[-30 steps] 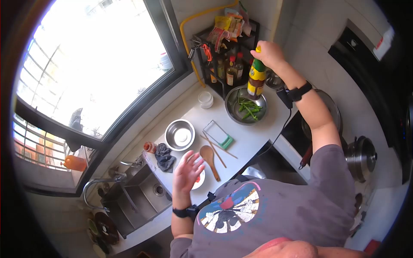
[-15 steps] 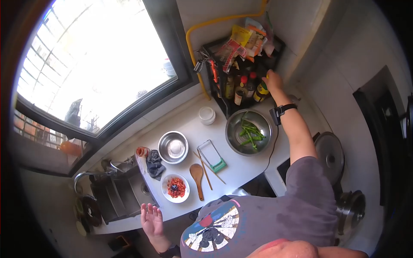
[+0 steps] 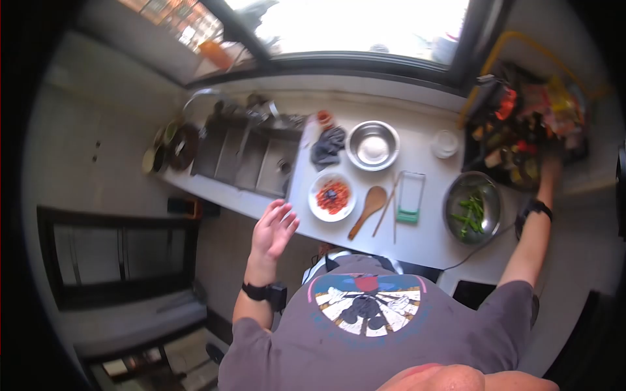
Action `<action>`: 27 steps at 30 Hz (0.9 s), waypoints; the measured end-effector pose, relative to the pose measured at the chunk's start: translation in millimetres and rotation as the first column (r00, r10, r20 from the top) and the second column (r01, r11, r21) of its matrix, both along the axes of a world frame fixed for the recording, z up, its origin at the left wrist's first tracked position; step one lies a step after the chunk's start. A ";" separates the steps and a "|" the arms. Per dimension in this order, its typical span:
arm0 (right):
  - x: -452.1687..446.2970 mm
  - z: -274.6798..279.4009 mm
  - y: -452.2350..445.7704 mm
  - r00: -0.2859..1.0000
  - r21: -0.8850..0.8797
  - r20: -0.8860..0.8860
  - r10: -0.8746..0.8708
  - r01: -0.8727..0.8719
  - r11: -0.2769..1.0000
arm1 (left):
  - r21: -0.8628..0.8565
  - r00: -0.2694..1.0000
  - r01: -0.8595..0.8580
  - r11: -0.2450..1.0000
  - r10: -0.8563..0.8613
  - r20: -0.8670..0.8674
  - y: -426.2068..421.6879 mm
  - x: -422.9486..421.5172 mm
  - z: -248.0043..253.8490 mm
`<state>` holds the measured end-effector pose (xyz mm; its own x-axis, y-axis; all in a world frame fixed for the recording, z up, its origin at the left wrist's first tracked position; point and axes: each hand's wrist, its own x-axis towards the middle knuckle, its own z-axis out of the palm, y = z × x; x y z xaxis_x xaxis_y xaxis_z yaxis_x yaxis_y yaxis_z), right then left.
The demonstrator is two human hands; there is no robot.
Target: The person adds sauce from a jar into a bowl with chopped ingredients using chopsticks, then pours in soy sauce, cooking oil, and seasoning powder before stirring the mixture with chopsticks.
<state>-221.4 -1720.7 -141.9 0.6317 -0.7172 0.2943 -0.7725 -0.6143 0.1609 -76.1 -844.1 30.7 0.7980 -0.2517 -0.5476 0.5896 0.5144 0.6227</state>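
"While the right arm was stretched toward the corner rack (image 3: 471,154), what did the right hand (image 3: 551,161) hold?"

"I couldn't tell. It was a dark blur among the packets and bottles (image 3: 521,171), so neither its grip nor any contact could be made out."

"And where were those bottles?"

"Low in the rack, just to the left of that hand in the view, and smeared too."

"What about the left hand (image 3: 272,231)?"

"That one was plain to see: raised, palm toward the camera, fingers unfolded and slightly apart. In the view it sat below and left of a white bowl (image 3: 313,199), which held chopped red food (image 3: 336,203) with a dark heap in the middle."

"Where were the green peppers (image 3: 475,212)?"

"Inside a wide steel bowl (image 3: 454,203) at the right of the counter, near the rack."

"And between the two bowls?"

"A wooden spoon (image 3: 372,203) lay just beside the white one, then two chopsticks (image 3: 386,214), then a green-handled tool (image 3: 407,216) with a wire-like frame. Behind the spoon stood a smaller steel basin (image 3: 373,151), with a dark cloth (image 3: 328,148) on its left."
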 end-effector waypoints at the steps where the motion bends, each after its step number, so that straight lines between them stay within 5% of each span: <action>1: -9.0 -14.6 -5.3 0.979 0.018 0.205 -0.003 -0.001 1.000 | -0.012 1.000 0.001 1.000 -0.001 0.013 4.3 -0.9 -1.0; 5: -16.8 14.2 53.7 0.858 0.068 0.513 0.014 -0.057 0.996 | -0.025 1.000 -0.023 0.999 0.023 0.012 32.3 -4.8 -8.1; 9: -23.4 33.3 75.3 0.919 0.147 0.382 -0.098 0.045 0.988 | -0.006 0.995 -0.099 0.995 0.099 0.015 75.6 -10.3 -9.5; 11: -11.6 62.0 117.2 0.840 0.186 0.404 -0.362 0.312 0.932 | -0.027 0.992 -0.124 0.992 0.124 0.024 106.2 -13.5 -9.1; 12: -9.3 55.8 119.4 0.736 0.018 0.600 -0.314 0.379 0.925 | -0.035 0.988 -0.150 0.988 0.151 0.029 125.6 -15.1 -10.6; 13: -7.1 80.0 158.7 0.682 0.075 0.668 -0.297 0.335 0.939 | -0.041 0.982 -0.184 0.982 0.186 0.039 148.0 -17.4 -12.1; 14: -10.3 73.5 163.4 0.510 0.158 0.842 -0.177 0.082 0.984 | -0.046 0.974 -0.221 0.974 0.223 0.038 170.4 -19.1 -15.1; 15: 0.5 107.5 245.1 0.544 0.040 0.829 -0.131 0.176 0.984 | -0.061 0.966 -0.253 0.966 0.255 0.040 194.4 -21.2 -18.9; 16: 15.7 132.1 322.8 0.431 0.079 0.896 -0.110 0.090 0.993 | -0.067 0.955 -0.291 0.954 0.293 0.037 218.0 -24.3 -21.5; 18: 49.2 185.3 506.0 0.470 0.031 0.883 0.008 -0.075 0.997 | -0.078 0.938 -0.339 0.938 0.343 0.051 267.6 -30.9 -26.4; 20: 86.1 171.7 624.9 0.184 0.120 0.983 -0.022 -0.539 0.834 | -0.092 0.908 -0.411 0.907 0.416 0.043 323.8 -36.3 -29.9; 22: 129.0 178.0 738.3 0.082 0.046 0.993 0.080 -0.925 0.377 | -0.113 0.871 -0.480 0.870 0.487 0.055 382.5 -45.9 -33.7; 23: 156.0 183.9 791.9 0.183 0.176 0.983 -0.002 -0.940 0.292 | -0.129 0.837 -0.533 0.836 0.544 0.066 414.6 -52.4 -32.4; 24: 182.2 195.0 828.2 0.383 0.312 0.905 0.185 -0.893 0.323 | -0.126 0.815 -0.560 0.819 0.571 0.095 445.1 -55.8 -31.4; 25: 208.5 205.3 866.5 0.471 0.415 0.861 0.193 -0.870 0.267 | -0.128 0.772 -0.618 0.775 0.630 0.085 470.8 -58.8 -32.2; 27: 272.5 185.9 907.6 0.453 0.347 0.795 0.403 -0.885 0.311 | -0.124 0.734 -0.664 0.737 0.674 0.084 510.6 -62.8 -25.5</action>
